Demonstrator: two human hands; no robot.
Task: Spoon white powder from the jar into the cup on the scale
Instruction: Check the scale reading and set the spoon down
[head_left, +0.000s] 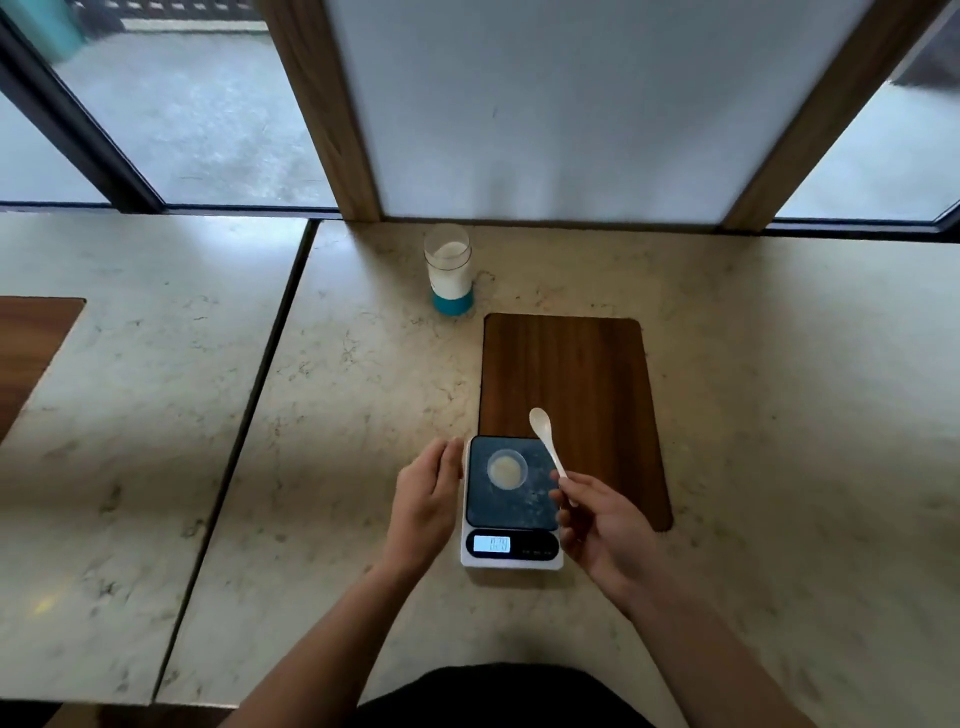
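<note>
While the person sat at a pale marble table (779, 415), both bare forearms reached forward toward a small kitchen scale (511, 558) near the table's front edge. Furthest left, the left hand (426, 499) was open and empty, fingers loosely extended and together, its edge just beside the left side of the scale; whether it touched could not be told. Just right of that hand, on the scale's dark platform, stood the cup (507, 469), small, round and clear, with a thin pale layer at its bottom that looked like powder already put in. The lit display at the scale's front showed digits too blurred to read.

Beyond the left hand, well apart and toward the window, stood the jar (448, 270), clear with a blue base, its lid off and white powder filling most of it.

Right of the cup, the right hand (608, 535) pinched the handle end of a white spoon (546, 447) between thumb and fingers, the remaining fingers loosely curled. The spoon's bowl pointed away from the hand, held above the far right corner of the scale and the wooden board (571, 374) behind it. The bowl looked empty.

By this showing, the task seemed under way: some powder appeared to be in the cup, and another trip to the distant jar likely remained.
</note>
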